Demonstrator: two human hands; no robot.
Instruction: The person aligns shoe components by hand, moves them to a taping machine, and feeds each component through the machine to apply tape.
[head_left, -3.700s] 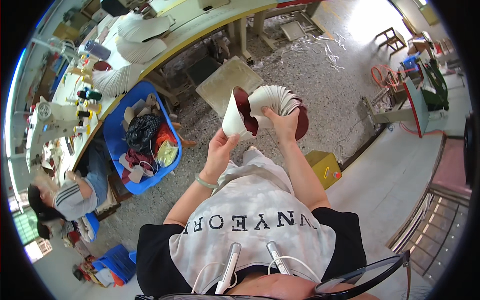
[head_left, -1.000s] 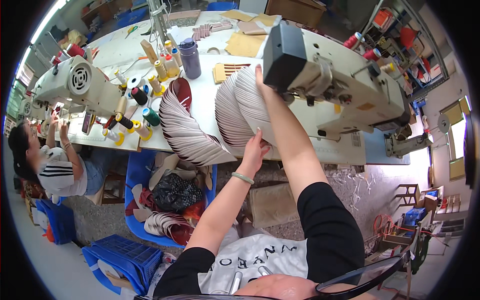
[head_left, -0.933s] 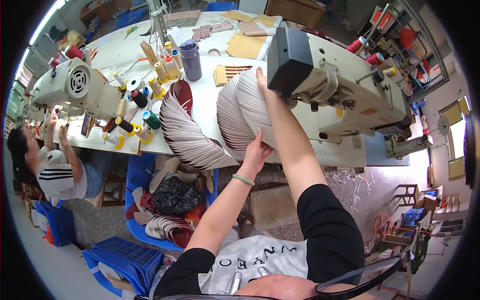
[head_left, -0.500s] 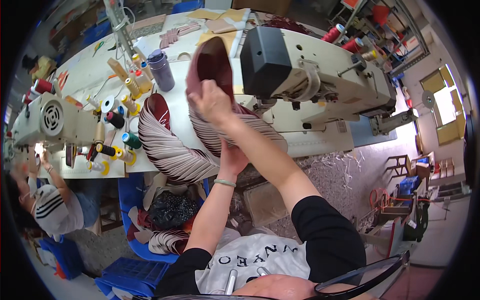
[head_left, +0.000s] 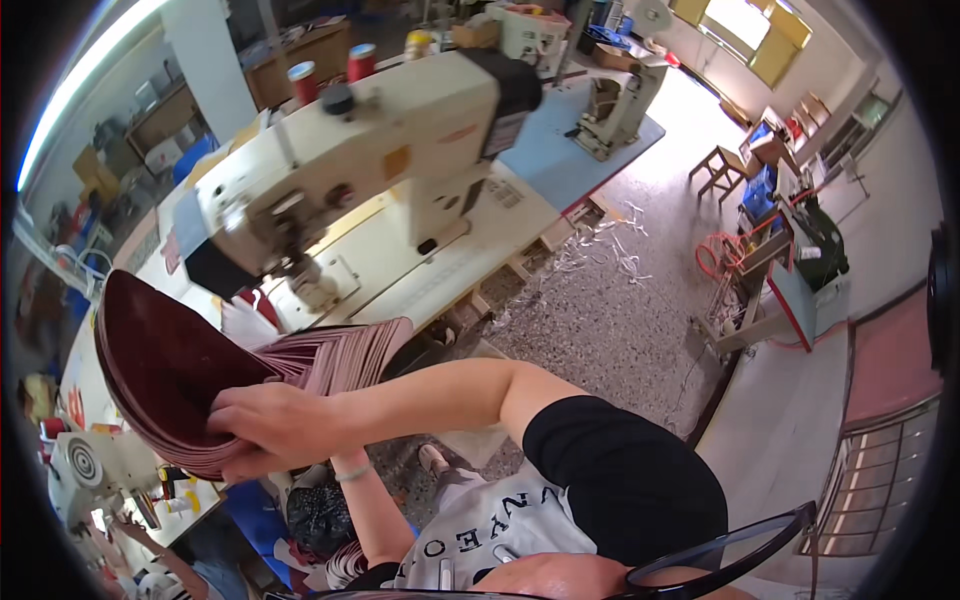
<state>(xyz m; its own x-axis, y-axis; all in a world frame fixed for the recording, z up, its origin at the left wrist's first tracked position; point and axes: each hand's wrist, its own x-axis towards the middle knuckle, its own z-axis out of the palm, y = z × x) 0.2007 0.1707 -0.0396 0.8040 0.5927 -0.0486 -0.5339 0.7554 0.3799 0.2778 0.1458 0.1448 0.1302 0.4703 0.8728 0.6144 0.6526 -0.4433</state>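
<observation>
A thick stack of nested maroon shoe uppers (head_left: 165, 350), curved like a bowl, with pale layered edges fanning to the right, is held at the front edge of the sewing table. My right hand (head_left: 275, 425) grips its near rim, fingers inside the hollow and thumb outside. Behind and below that hand comes my left hand (head_left: 348, 460), a pale bangle on its wrist. Its fingers are hidden by the right hand and the stack. Just beyond the stack stands a large cream sewing machine (head_left: 370, 140), its needle end close to the uppers.
At lower left, a person (head_left: 150, 545) works at another sewing machine (head_left: 105, 460). A black speckled bag (head_left: 320, 515) lies in a blue container (head_left: 255, 520) below the table. White scraps (head_left: 625, 250) litter the floor, with a wooden stool (head_left: 718, 170) beyond. Red thread spools (head_left: 303, 85) stand behind the machine.
My view has turned to the right. The stack has been brought nearer and tipped, so its maroon hollow faces me more. My right hand has shifted to its near rim.
</observation>
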